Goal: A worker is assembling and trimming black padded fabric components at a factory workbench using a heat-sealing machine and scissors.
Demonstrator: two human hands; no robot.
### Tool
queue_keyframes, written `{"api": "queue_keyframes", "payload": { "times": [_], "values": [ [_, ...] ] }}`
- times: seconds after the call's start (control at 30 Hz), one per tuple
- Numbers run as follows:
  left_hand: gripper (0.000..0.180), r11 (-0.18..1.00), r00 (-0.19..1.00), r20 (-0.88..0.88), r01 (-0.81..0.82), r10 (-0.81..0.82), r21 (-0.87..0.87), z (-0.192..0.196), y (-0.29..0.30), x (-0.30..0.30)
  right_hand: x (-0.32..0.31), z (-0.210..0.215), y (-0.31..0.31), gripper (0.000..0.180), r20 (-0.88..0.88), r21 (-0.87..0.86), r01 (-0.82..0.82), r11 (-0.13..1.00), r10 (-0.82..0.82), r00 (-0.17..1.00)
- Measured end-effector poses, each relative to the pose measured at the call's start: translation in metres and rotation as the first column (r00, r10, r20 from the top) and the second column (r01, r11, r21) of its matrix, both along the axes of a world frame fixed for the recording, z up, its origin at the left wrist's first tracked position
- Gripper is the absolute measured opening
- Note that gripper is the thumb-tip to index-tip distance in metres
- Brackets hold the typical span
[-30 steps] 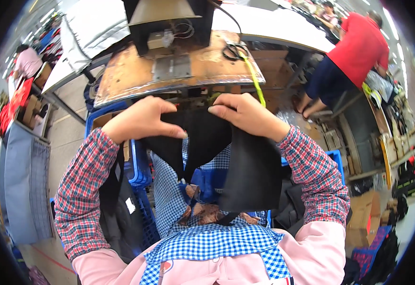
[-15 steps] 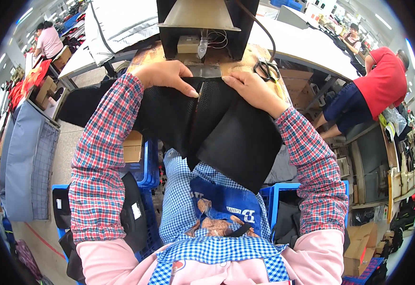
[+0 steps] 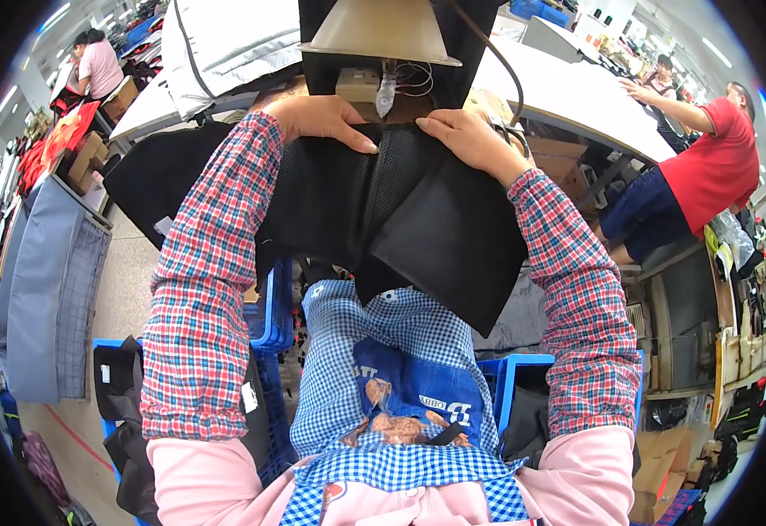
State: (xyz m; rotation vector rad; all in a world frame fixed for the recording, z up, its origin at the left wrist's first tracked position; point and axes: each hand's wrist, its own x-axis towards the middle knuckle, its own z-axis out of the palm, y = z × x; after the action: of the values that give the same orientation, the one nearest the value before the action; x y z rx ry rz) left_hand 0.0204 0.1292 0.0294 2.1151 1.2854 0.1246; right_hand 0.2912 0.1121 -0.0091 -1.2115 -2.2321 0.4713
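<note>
A black fabric piece (image 3: 453, 237) with a mesh strip down its middle hangs stretched between my two hands, its lower flaps falling toward my lap. My left hand (image 3: 323, 123) grips the top edge left of the mesh, thumb lying over the front. On the other side of the strip, my right hand (image 3: 470, 140) pinches the same edge between thumb and fingers. Both hands are just below a machine with a pale cone-shaped shade (image 3: 381, 35). The fingers behind the cloth are partly hidden.
A small beige box (image 3: 358, 84) with thin wires is under the shade. Blue crates (image 3: 507, 386) holding black pieces stand on both sides of my legs. White tables (image 3: 567, 96) extend behind the machine. At right stands a person in a red shirt (image 3: 716, 149); others sit farther back.
Both hands have shifted slightly up with the black fabric, nearer the machine, and its top edge now covers more of the worktop. The person in red has straightened and stretched out an arm.
</note>
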Motion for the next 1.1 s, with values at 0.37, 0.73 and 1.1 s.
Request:
{"api": "queue_keyframes", "payload": {
  "times": [0.37,0.73,1.1],
  "values": [
    [0.057,0.999,1.0,-0.023,-0.014,0.015,0.034,0.002,0.003,-0.004,-0.006,0.013,0.006,0.04,0.088,-0.034,0.047,0.998,-0.044,0.995],
    [0.059,0.999,0.999,0.029,-0.024,0.023,0.041,0.006,0.001,-0.002,-0.003,0.013,0.004,0.042,0.032,-0.027,0.095,0.995,-0.094,0.995],
    [0.048,0.999,0.998,0.065,-0.02,0.017,0.049,0.01,0.0,-0.002,-0.003,0.019,0.003,0.042,0.076,-0.051,0.115,0.992,-0.111,0.991]
  ]
}}
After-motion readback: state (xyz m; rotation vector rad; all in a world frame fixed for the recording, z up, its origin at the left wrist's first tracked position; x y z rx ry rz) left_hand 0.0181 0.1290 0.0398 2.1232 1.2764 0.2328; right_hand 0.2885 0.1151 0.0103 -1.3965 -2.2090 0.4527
